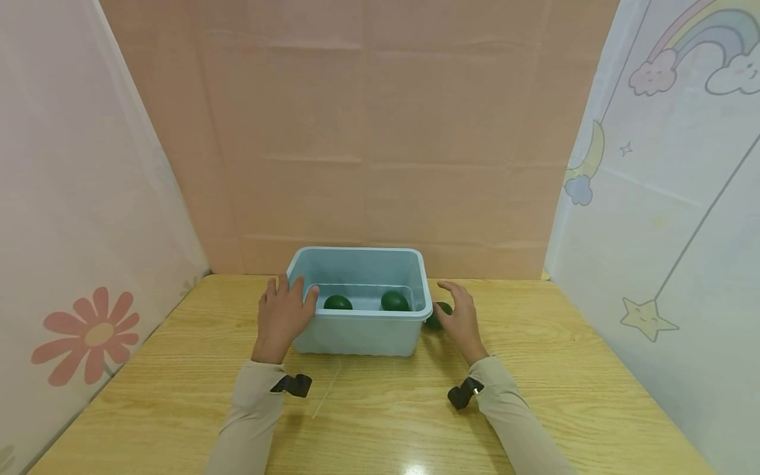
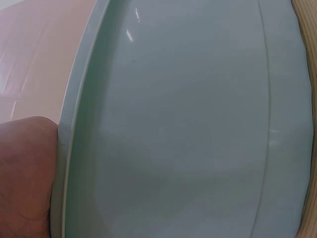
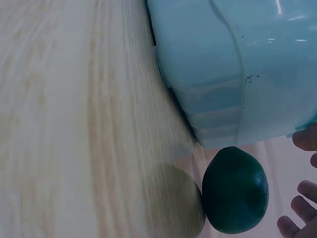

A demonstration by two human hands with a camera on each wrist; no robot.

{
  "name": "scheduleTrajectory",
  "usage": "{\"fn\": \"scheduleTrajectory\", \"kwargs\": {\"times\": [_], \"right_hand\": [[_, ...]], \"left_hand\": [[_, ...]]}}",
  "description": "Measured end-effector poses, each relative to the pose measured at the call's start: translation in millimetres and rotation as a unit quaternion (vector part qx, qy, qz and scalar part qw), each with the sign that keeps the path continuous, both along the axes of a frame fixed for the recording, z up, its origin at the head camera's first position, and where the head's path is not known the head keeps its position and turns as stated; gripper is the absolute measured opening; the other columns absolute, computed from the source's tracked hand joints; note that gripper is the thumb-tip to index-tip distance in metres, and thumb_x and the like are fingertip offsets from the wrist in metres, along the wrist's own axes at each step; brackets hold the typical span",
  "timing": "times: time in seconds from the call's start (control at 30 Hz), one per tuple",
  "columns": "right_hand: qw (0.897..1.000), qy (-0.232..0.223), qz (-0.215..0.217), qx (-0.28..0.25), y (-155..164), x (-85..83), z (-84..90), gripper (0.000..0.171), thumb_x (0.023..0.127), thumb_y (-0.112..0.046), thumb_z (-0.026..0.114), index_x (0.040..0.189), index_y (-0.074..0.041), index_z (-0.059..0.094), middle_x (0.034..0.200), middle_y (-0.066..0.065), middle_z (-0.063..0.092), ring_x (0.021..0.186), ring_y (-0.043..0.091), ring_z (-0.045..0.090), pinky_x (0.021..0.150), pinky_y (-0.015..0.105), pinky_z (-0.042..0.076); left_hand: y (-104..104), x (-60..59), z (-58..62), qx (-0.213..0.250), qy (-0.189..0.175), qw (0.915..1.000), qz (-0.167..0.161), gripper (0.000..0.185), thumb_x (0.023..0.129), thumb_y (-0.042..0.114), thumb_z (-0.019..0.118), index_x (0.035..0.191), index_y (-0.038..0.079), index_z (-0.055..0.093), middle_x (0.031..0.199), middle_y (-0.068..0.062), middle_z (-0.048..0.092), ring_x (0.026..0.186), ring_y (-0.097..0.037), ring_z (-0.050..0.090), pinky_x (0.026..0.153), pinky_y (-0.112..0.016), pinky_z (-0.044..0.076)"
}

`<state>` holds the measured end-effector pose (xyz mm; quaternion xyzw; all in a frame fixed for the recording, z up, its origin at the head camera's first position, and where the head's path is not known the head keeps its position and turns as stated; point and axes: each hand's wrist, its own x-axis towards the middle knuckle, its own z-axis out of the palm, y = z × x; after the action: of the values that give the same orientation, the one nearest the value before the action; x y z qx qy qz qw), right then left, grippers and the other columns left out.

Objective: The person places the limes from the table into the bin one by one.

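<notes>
A pale blue plastic bin [image 1: 356, 336] stands on the table; two dark green oval fruits, one on the left [image 1: 338, 303] and one on the right [image 1: 394, 301], lie inside. My left hand [image 1: 284, 320] rests at the bin's front left corner, fingers spread, thumb over the rim [image 2: 74, 99]. Outside the bin, by its right wall, a third dark green fruit [image 3: 235, 191], avocado-like, lies on the table. Around it my right hand [image 1: 463, 326] is spread with the thumb near the bin's rim. In the right wrist view its fingertips [image 3: 307, 191] stand apart from that fruit.
The wooden table [image 1: 368, 409] reaches back to a creased tan backdrop [image 1: 380, 145]. Patterned white curtains hang at the left [image 1: 71, 198] and right [image 1: 683, 231]. Black straps with small devices sit on both sleeves, left [image 1: 292, 384] and right [image 1: 464, 393].
</notes>
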<state>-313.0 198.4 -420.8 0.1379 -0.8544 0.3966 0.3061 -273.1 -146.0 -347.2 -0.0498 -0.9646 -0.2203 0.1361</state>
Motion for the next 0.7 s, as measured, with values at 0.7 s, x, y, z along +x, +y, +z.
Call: {"fn": "scheduleTrajectory", "kwargs": {"times": [0.7], "right_hand": [[1.000, -0.003, -0.003, 0.012, 0.8, -1.4, -5.1, 0.046, 0.085, 0.007, 0.074, 0.128, 0.008, 0.058, 0.130, 0.028, 0.058, 0.125, 0.048, 0.048, 0.106, 0.064, 0.033]], "left_hand": [[-0.5, -1.9, -0.7, -0.004, -0.006, 1.0000, 0.002, 0.060, 0.107, 0.039, 0.037, 0.148, -0.003, 0.043, 0.156, -0.035, 0.023, 0.144, -0.057, 0.014, 0.110, -0.070, 0.022]]}}
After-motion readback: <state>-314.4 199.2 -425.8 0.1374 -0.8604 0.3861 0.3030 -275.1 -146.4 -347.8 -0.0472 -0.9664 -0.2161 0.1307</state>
